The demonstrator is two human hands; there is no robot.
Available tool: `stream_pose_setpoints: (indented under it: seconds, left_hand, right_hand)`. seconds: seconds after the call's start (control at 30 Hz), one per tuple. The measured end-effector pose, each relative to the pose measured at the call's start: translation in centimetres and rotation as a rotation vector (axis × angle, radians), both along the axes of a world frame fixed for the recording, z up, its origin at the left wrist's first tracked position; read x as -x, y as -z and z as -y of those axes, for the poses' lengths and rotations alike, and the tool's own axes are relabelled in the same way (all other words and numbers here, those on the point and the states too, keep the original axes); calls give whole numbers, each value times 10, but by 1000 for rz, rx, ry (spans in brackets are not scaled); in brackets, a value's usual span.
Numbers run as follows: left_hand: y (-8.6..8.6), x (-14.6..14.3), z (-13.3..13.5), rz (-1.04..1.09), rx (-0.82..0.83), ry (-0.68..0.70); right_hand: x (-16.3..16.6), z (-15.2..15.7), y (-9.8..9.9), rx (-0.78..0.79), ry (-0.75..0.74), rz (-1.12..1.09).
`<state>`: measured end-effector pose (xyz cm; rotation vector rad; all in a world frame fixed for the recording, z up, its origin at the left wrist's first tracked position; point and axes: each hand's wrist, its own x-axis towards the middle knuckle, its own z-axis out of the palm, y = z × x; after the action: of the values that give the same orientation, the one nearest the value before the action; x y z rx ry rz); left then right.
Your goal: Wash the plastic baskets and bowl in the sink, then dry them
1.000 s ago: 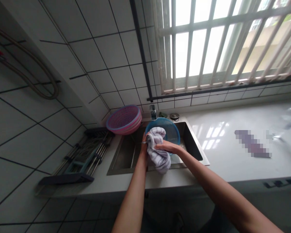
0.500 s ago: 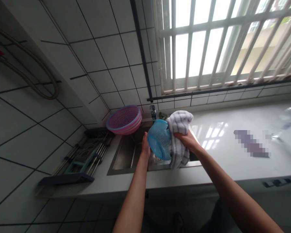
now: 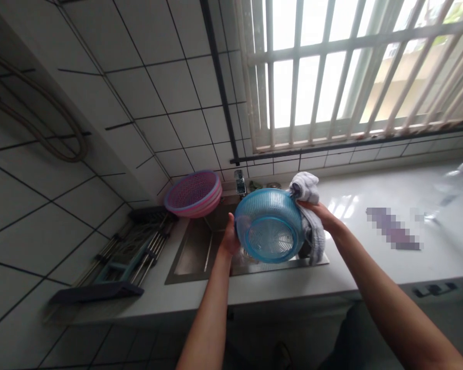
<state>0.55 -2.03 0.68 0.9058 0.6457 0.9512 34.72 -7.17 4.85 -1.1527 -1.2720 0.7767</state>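
Over the sink [image 3: 193, 257], a translucent blue plastic basket [image 3: 272, 203] is tilted so its round, ridged underside faces me. My left hand [image 3: 230, 237] grips its left rim, thumb up, with the other fingers hidden behind it. On the opposite side, my right hand [image 3: 319, 215] is closed round a white and grey checked towel [image 3: 306, 187], which bunches above the hand and hangs below it. The towel lies against the basket's right edge. Most of the right fingers are out of sight under the cloth.
Stacked pink baskets [image 3: 195, 198] stand at the sink's back left corner, beside the faucet [image 3: 239, 182]. A folded rack [image 3: 119, 262] lies on the counter at left. To the right are a clear plastic bottle [image 3: 447, 190] and a blurred-out flat item [image 3: 393, 228]. A barred window [image 3: 324, 87] is behind.
The blue basket has turned from a side-on tilt to show its underside fully. My right hand and the towel have moved right, to the basket's edge.
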Motion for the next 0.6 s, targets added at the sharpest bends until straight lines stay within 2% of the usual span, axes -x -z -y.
stream_pose_setpoints:
  seconds: [0.07, 0.13, 0.23, 0.3, 0.47, 0.6]
  left_hand:
    - [3, 1, -1, -54, -77, -128]
    - [6, -1, -2, -184, -185, -223]
    - [9, -7, -3, -393, -310, -210]
    - [7, -11, -3, -414, -327, -207]
    - [2, -3, -4, -402, -305, -293]
    - [3, 11, -5, -381, -296, -325]
  right_hand:
    - [-1, -11, -1, 79, 20, 77]
    - [1, -23, -2, 117, 100, 206]
    - [19, -32, -5, 94, 117, 413]
    - [39, -31, -8, 57, 109, 515]
    - [88, -21, -19, 73, 210, 693]
    - [101, -21, -32, 9, 97, 788]
